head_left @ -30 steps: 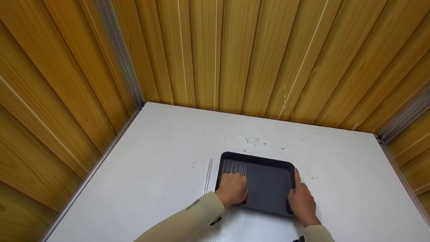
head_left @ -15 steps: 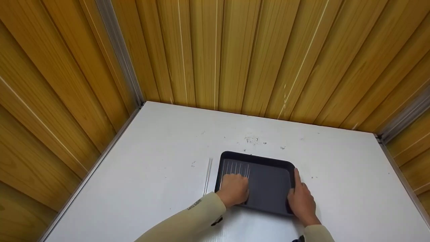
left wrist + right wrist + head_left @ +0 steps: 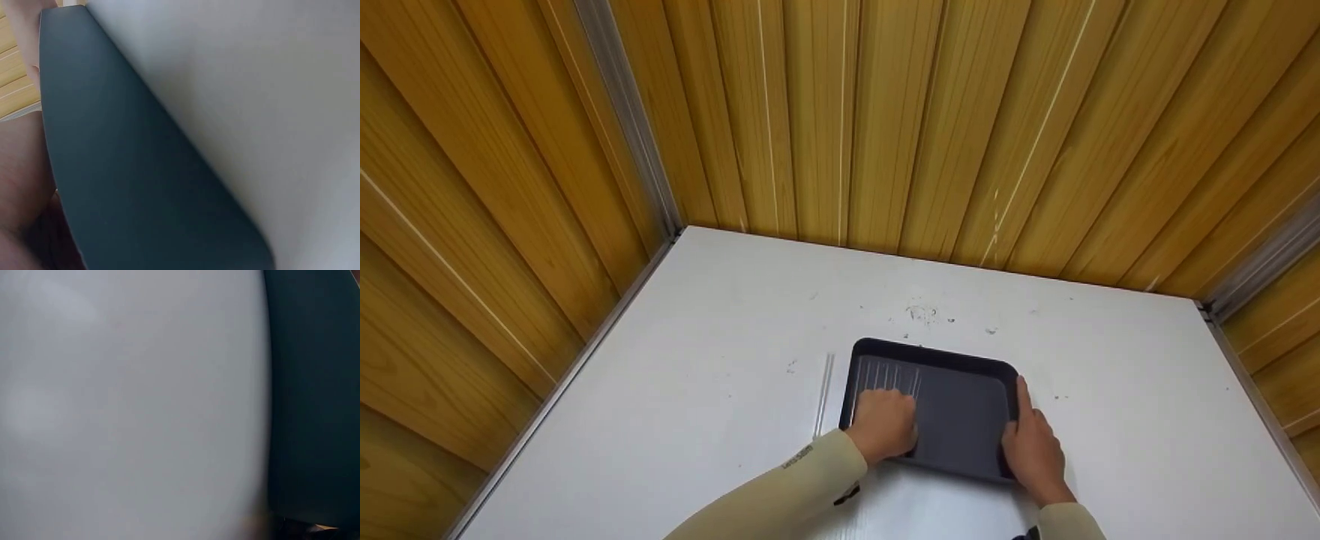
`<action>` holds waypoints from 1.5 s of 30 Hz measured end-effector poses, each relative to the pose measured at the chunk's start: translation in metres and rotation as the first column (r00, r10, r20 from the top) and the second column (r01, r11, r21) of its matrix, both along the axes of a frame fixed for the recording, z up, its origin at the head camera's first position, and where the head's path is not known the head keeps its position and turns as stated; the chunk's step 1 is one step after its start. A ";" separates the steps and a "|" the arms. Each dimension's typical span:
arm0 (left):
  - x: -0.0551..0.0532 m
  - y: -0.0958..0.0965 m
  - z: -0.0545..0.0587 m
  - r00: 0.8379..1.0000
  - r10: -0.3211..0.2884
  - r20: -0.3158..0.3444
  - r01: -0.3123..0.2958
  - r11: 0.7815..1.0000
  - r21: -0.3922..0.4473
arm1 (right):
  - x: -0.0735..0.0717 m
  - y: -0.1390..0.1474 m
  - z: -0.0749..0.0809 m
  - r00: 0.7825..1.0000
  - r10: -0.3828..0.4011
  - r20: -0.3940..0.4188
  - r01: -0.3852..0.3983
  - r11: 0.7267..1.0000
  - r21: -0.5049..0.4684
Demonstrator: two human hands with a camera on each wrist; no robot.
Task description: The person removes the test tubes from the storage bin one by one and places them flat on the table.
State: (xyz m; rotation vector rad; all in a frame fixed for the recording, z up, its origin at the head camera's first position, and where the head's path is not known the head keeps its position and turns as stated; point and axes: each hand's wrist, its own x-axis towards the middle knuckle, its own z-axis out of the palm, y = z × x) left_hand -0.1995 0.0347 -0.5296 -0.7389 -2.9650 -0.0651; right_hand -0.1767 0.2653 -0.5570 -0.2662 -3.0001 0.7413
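A dark rectangular baking tray (image 3: 964, 420) lies on the white table (image 3: 735, 315). Several thin clear rods (image 3: 877, 373) stand side by side along its left part, running front to back. My left hand (image 3: 885, 420) is curled over them, knuckles up; the rightmost rod lies along its thumb side and seems pinched there, though the fingertips are hidden. At the tray's right side my right hand (image 3: 1035, 454) grips the rim, thumb inside, index finger stretched along the edge. The left wrist view shows the tray's outer wall (image 3: 124, 146) beside the left hand (image 3: 19, 169).
Left of the tray, a pair of clear rods (image 3: 824, 394) lies on the table. Dark scuff marks (image 3: 922, 313) dot the surface behind the tray. Wood-patterned panels (image 3: 877, 127) rise at the back and both sides.
My left hand has shifted slightly to the right, and the rightmost rod has moved with it, widening the gap to the others. Right hand and tray stay put.
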 end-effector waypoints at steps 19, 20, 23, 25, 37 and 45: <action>0.005 -0.009 0.013 0.997 -0.007 -0.073 0.012 0.997 0.073 | 0.001 0.000 0.000 1.000 0.012 -0.028 -0.011 1.000 0.022; 0.005 -0.010 0.014 0.997 -0.008 -0.082 0.014 0.997 0.075 | 0.001 0.000 0.000 1.000 0.011 -0.028 -0.011 1.000 0.021; 0.005 -0.013 0.015 0.996 0.000 -0.092 0.007 0.997 0.071 | 0.001 0.000 0.000 0.999 0.011 -0.031 -0.010 1.000 0.021; 0.005 -0.014 0.016 0.997 0.004 -0.079 0.002 0.997 0.072 | 0.001 0.000 -0.001 0.999 0.011 -0.031 -0.010 1.000 0.020; 0.004 -0.022 0.024 0.998 0.007 -0.064 -0.001 0.996 0.088 | 0.001 0.001 0.001 1.000 0.004 -0.014 -0.004 1.000 0.010; 0.003 -0.030 0.024 0.997 0.015 -0.074 -0.009 0.997 0.082 | 0.001 0.000 0.001 1.000 0.001 -0.006 -0.001 1.000 0.007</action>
